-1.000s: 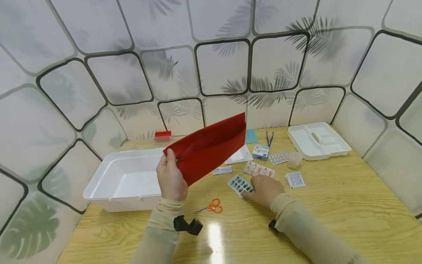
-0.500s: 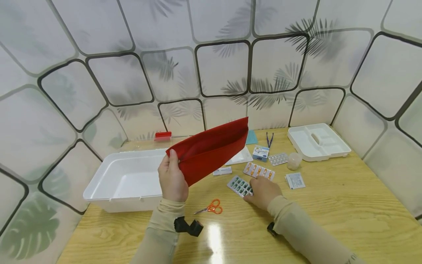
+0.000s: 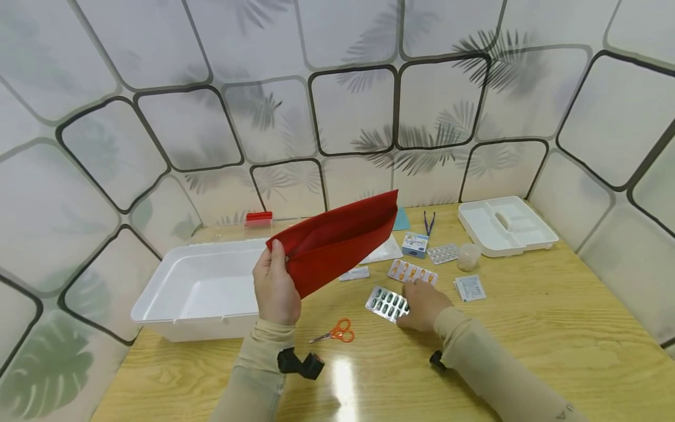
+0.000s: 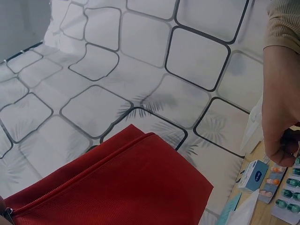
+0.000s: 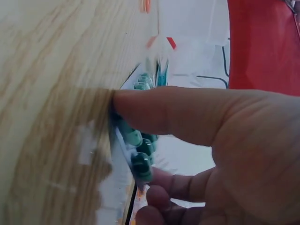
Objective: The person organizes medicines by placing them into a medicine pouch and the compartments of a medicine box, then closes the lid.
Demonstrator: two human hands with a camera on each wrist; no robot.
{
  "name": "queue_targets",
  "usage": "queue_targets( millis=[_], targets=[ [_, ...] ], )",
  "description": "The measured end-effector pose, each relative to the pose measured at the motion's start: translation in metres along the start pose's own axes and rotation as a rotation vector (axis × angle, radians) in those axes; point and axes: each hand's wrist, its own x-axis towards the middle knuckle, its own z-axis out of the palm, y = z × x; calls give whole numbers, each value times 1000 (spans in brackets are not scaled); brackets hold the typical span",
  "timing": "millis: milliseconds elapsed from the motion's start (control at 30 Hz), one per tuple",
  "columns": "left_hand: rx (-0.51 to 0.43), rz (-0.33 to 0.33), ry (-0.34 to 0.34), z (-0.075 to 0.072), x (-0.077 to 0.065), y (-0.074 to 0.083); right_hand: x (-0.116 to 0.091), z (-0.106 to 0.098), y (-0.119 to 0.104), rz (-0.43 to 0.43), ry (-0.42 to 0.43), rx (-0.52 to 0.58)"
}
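My left hand (image 3: pixel 276 287) grips the near left corner of a red zip pouch (image 3: pixel 343 246), thumb on top. Its zipper runs along the upper edge, and the mouth gapes toward me in the head view. With thumb and fingers my right hand (image 3: pixel 426 306) pinches the right end of a blister pack of green capsules (image 3: pixel 387 303). In the right wrist view the thumb (image 5: pixel 159 110) lies across one edge of the pack, and the pack's face stands tilted off the wood.
Just behind lies a blister pack of orange capsules (image 3: pixel 412 272). Orange-handled scissors (image 3: pixel 337 332) lie in front. A white bin (image 3: pixel 205 281) stands at left, a white compartment tray (image 3: pixel 508 225) at right. Also there: a small blue box (image 3: pixel 415 245), tweezers (image 3: pixel 429 223) and sachets (image 3: pixel 470 288).
The right hand has closed on the green capsule pack and turned it slightly, its near edge shifting toward me. The left hand has lowered and tipped the pouch so its mouth shows.
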Motion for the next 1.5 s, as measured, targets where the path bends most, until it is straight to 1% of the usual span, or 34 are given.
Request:
queue_targets(
  millis=[233,400,500,600,733,833,967,1067,1200,1233,1300,1367,1500],
  targets=[
    [3,0,9,0,-1,1,0,-1,2,-41,58,144],
    [4,5,3,-1,-1,2,2,-9,5,-81,171,193],
    [-1,12,4,-1,0,2,3,-13,7,-75,237,203],
    [0,15,8,-2,0,3,5,-16,11,-74,279,224],
    [-9,14,10,-2,0,3,6,-19,15,-68,303,293],
    [-18,18,9,-3,0,4,5,-22,18,-64,331,390],
    [-11,19,8,-3,0,5,4,-30,20,-67,412,532],
    [1,12,11,-4,0,6,2,-37,22,-38,452,683],
    [6,11,7,-3,-1,6,-2,-49,23,15,484,914],
    [7,15,2,-3,-1,6,-4,-53,22,19,497,965],
    [11,32,-11,-3,-1,7,-8,-60,21,-2,537,1045],
    [18,53,-25,-3,-2,6,-14,-68,20,-43,592,1088],
    [48,92,-47,-2,-3,6,-27,-82,15,-130,709,1070]
  ],
)
